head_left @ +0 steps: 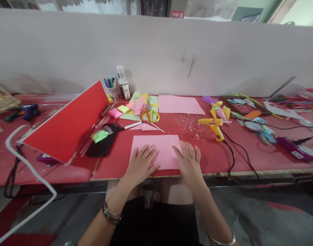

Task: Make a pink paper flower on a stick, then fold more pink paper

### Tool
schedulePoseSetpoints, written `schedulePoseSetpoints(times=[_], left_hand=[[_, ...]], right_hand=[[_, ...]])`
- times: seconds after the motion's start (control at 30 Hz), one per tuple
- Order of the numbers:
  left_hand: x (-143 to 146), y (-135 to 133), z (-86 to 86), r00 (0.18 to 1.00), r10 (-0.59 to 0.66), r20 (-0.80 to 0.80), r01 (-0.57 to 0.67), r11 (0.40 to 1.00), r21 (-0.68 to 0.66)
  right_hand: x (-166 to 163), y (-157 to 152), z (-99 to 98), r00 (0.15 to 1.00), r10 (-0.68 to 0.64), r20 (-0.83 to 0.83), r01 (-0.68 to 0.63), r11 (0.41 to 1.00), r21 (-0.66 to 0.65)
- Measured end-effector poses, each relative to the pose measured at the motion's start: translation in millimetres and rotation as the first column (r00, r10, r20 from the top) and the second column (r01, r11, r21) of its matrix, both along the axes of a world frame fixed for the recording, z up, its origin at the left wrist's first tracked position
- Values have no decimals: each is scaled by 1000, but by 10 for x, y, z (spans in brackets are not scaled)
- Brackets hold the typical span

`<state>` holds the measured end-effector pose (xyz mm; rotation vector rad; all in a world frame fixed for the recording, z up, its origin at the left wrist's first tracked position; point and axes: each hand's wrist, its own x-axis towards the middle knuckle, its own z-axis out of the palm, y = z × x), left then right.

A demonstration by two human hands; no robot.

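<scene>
Pink paper (158, 145), a thin matte rectangle, lies flat at the near edge of the red table (210, 160). The left hand (142, 164) and the right hand (188, 164) are both spread open and pressed palm-down on its lower half, clasping nothing. Behind it lie a white marker (130, 126), triangular pink scraps (148, 127) and orange-and-yellow scissors (149, 114); a tilted red board (66, 119) stands to the left and a yellow plastic glue gun (214, 126) with its black cable (232, 155) to the right, none touching the sheet.

Scissors (149, 115) behind paper sheet (161, 146); glue gun (214, 126) to its R.
</scene>
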<state>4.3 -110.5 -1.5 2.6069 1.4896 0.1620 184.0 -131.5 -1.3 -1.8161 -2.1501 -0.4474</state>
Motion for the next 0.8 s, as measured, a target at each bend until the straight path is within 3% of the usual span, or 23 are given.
schedulePoseSetpoints(times=[0.17,0.3,0.63,0.8], left_hand=[[3,-7,9,1000,-2,2,2,1000,-8],[-6,-7,-6,1000,-6,9,6,1000,20],[-63,14,-22,999,-23,27,23,1000,2],[-250,-18,27,997,78,-4,-78,997,-16]], right_hand=[[-65,-110,-16,951,307,-50,-310,928,-206],[-132,-256,-86,901,420,-111,-434,871,-229],[-53,-390,-166,938,342,-63,-347,926,-146],[65,-452,-203,953,303,-17,-304,949,-90]])
